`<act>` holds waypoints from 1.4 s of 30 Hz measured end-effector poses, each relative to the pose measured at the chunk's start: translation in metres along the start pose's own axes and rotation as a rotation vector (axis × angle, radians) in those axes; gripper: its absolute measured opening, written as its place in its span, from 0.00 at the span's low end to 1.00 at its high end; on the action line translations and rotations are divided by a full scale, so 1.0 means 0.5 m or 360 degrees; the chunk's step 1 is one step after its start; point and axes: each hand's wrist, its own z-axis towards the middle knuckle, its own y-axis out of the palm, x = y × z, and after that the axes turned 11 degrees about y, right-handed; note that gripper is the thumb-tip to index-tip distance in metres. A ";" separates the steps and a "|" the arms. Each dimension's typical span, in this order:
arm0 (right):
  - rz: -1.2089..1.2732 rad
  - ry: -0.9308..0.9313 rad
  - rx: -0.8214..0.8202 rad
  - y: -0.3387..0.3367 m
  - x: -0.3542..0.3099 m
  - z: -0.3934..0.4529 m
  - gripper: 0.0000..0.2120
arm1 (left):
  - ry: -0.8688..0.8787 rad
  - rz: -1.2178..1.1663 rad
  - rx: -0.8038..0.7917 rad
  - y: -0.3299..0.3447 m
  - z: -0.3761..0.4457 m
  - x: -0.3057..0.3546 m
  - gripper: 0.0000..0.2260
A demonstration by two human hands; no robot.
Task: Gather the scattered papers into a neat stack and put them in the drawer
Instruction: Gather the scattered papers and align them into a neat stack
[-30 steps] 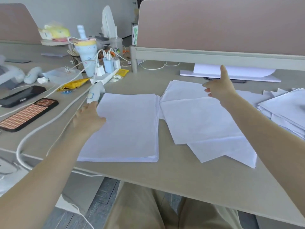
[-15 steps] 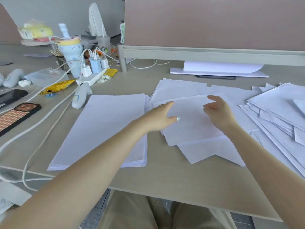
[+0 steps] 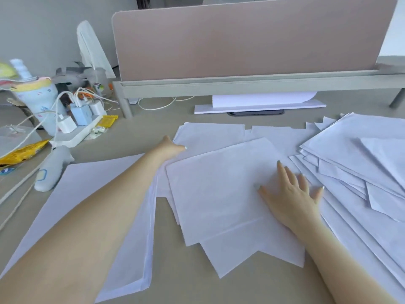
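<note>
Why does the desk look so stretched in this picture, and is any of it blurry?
Head view: the wide-angle lens bows the divider and stretches both forearms near the bottom edge; the cup at far left is soft and smeared, while the right hand on the papers is fairly sharp; light is even, daylight-like, shadows faint.

A neat stack of white paper [image 3: 92,205] lies flat at the left of the surface [image 3: 186,270], its edges squared, partly hidden under a forearm. Just to its right, loose white sheets [image 3: 214,194] lie flat and overlapping at skewed angles, corners jutting toward the near edge. Further right, a larger fan of white sheets [image 3: 355,172] spreads out in slipped layers, with more sheets [image 3: 210,132] lying behind.
</note>
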 end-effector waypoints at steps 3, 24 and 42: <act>-0.0001 -0.0063 0.0034 0.008 -0.008 0.006 0.36 | -0.0078 -0.0071 0.0001 0.004 0.049 0.010 0.35; 0.0147 -0.0093 0.0014 0.009 0.001 0.018 0.34 | 0.0192 0.0501 -0.0390 0.048 0.053 0.107 0.34; 0.0195 -0.0105 0.0055 0.002 0.009 0.015 0.33 | -0.0016 -0.0090 -0.0584 -0.028 -0.060 0.121 0.16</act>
